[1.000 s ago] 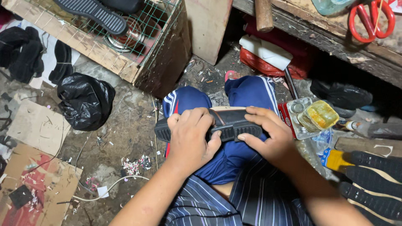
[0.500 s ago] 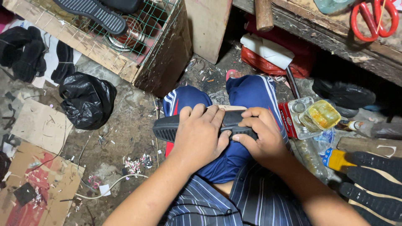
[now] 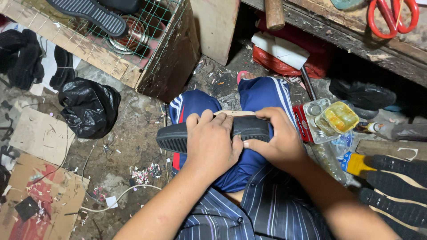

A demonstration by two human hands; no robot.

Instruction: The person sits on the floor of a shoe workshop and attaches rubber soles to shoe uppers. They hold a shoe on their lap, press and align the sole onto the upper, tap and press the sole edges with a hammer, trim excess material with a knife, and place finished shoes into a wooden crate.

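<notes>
1. Sole (image 3: 175, 137), black and ribbed, lies across our lap on the blue shorts (image 3: 262, 95), its left end jutting past our left knee; a pale strip shows along its upper edge.
2. At far left we see cardboard (image 3: 38, 133) on the dirty floor, and near it a black bag (image 3: 89, 106), well apart from the sole.
3. Above the bag stands a wooden crate (image 3: 175, 58) topped with green wire mesh; another black sole (image 3: 89, 15) rests on the mesh.
4. Our left hand (image 3: 213, 144) lies flat over the middle of the sole, fingers curled over its far edge and pressing it down onto the thigh, so the grip is closed around it.
5. Our right hand (image 3: 278, 138) clasps the sole's right end, thumb along the near side and fingers wrapped over the top; the two hands touch.
6. Just right of our right knee sits a red tin (image 3: 303, 124), and touching it a clear tub (image 3: 340, 116) holding something yellow.
7. Under the right forearm a brush (image 3: 356, 163) with a yellow handle lies beside a row of black soles (image 3: 396, 191).
8. At upper right, red scissors (image 3: 393, 15) rest on a wooden bench (image 3: 338, 35), and a hammer handle (image 3: 274, 13) hangs over its edge.
</notes>
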